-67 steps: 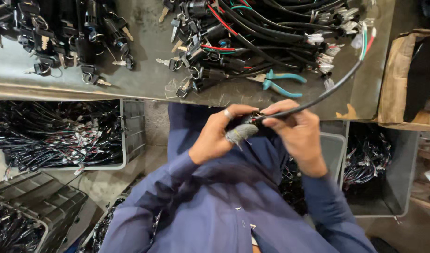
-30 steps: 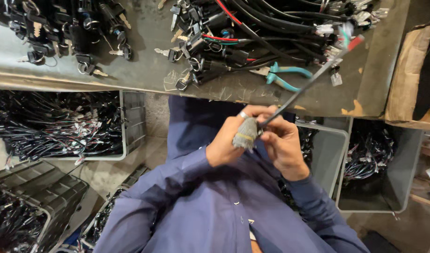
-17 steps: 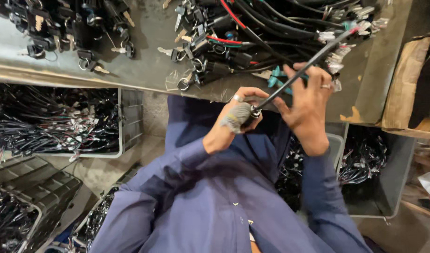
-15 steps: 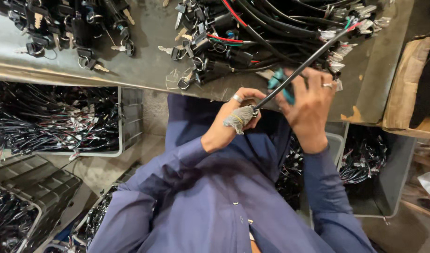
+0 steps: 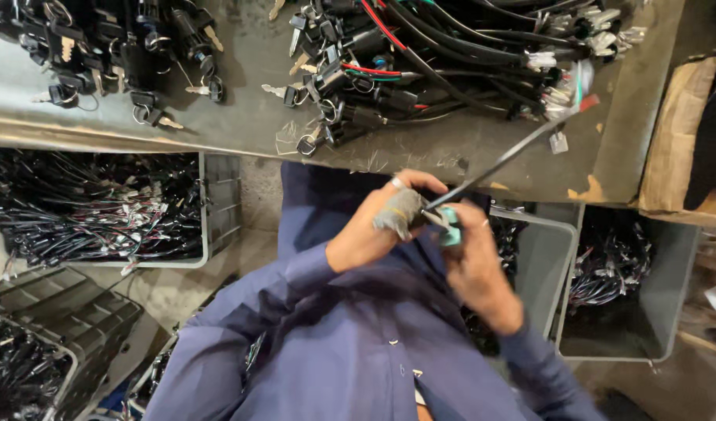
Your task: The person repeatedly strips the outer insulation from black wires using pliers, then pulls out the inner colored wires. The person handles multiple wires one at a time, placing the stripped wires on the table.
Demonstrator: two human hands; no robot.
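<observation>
Head view: both hands work a black cable just below the workbench (image 5: 451,148) edge.
Left hand (image 5: 373,226) fingers closed on the grey lock end (image 5: 399,212); right hand (image 5: 475,269) closed on teal-handled pliers (image 5: 450,226) beside it. Cable (image 5: 506,156) slants up across the bench edge. Grey bins (image 5: 541,265) crowd below; little free room.

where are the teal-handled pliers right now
In the head view the teal-handled pliers are in the right hand, centre frame below the bench edge, beside the cable end held by the left hand.
</observation>
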